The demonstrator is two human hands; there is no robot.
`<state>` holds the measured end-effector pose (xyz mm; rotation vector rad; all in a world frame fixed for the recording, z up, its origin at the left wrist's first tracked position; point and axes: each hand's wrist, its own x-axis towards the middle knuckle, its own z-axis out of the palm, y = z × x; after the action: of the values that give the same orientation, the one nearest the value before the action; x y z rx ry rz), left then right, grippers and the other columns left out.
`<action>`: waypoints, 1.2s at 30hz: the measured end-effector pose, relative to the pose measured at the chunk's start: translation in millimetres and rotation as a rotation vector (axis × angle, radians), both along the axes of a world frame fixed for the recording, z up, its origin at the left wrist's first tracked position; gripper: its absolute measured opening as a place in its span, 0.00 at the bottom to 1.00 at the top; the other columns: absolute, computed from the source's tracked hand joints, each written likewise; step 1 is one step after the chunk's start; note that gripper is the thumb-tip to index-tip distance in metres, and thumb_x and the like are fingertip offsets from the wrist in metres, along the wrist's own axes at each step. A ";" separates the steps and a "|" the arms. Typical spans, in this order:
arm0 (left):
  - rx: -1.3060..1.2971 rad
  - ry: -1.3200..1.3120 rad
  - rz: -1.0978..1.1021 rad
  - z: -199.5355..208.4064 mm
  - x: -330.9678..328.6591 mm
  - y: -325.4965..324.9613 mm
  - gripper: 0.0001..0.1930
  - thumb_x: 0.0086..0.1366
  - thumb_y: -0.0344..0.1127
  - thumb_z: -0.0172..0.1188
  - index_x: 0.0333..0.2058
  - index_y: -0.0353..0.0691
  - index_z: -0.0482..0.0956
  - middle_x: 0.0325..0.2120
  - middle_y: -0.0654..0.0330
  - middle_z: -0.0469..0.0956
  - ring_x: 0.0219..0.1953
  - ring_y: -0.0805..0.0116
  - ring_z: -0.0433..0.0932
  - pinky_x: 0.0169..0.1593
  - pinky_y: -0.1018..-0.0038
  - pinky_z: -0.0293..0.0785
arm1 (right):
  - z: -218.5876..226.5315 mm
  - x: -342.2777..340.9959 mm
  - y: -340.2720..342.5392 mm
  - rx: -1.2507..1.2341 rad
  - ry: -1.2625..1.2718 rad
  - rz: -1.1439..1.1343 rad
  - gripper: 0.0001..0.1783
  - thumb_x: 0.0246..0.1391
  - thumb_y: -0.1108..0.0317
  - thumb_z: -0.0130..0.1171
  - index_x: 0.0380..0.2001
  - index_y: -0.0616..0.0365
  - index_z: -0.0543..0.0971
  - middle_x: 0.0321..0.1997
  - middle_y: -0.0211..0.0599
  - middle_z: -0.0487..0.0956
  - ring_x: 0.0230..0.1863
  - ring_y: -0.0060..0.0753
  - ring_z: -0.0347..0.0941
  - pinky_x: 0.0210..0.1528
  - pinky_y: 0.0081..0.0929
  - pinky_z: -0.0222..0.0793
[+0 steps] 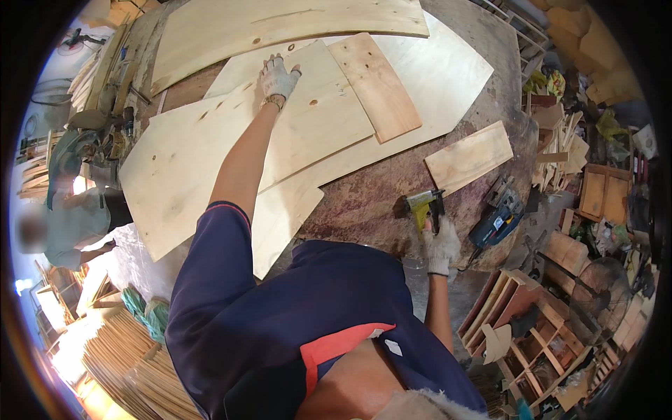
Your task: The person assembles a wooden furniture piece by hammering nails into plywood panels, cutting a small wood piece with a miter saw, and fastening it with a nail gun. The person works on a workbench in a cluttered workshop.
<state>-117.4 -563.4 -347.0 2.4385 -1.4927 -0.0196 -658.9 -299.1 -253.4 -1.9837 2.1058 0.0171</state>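
Note:
My left hand [280, 78], in a white glove, lies with its fingers spread on a pale plywood sheet [287, 133] marked with knots. Under this sheet is a larger, lighter sheet [448, 77]; a narrower plywood piece [381, 91] rests at its right side. My right hand [442, 248], also gloved, is closed around the handle of a yellow-green nail gun [420, 204] over the bare tabletop. Beyond the gun is a small rectangular board [470, 155]. To the right of that hand lies a blue and black jigsaw [497, 218].
The worn worktable [364, 203] carries another long plywood sheet [280, 28] at its far side. Another person [77, 224] is at the left. Stacked thin wood strips [126, 357] stand lower left. A fan [605, 294] and wooden frames [546, 343] crowd the right.

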 end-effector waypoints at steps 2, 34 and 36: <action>0.065 0.007 -0.012 -2.1 0.1 -12.7 0.42 0.67 0.66 0.57 0.70 0.42 0.66 0.70 0.50 0.67 0.73 0.50 0.62 0.76 0.52 0.53 | 9.0 14.7 -46.9 -0.161 -0.142 0.088 0.32 0.58 0.43 0.66 0.55 0.56 0.79 0.43 0.47 0.80 0.44 0.54 0.80 0.44 0.47 0.77; 0.246 -0.179 -0.652 8.8 -174.8 63.3 0.36 0.74 0.61 0.50 0.76 0.60 0.56 0.77 0.52 0.53 0.79 0.52 0.48 0.80 0.50 0.41 | -97.8 101.5 -302.3 -0.111 -0.270 0.946 0.62 0.28 0.30 0.79 0.72 0.31 0.70 0.81 0.52 0.54 0.82 0.54 0.46 0.82 0.53 0.40; 0.235 -0.177 -0.630 6.9 -175.0 63.8 0.36 0.74 0.61 0.51 0.76 0.60 0.56 0.76 0.49 0.53 0.79 0.50 0.48 0.80 0.51 0.41 | -99.5 101.2 -302.0 -0.141 -0.282 0.954 0.62 0.27 0.30 0.79 0.71 0.30 0.70 0.82 0.51 0.54 0.83 0.53 0.46 0.83 0.52 0.40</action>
<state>-292.3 -499.5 -340.2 2.0617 -2.3993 -0.1151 -557.7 -601.0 -352.9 -2.6770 0.8739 -0.2252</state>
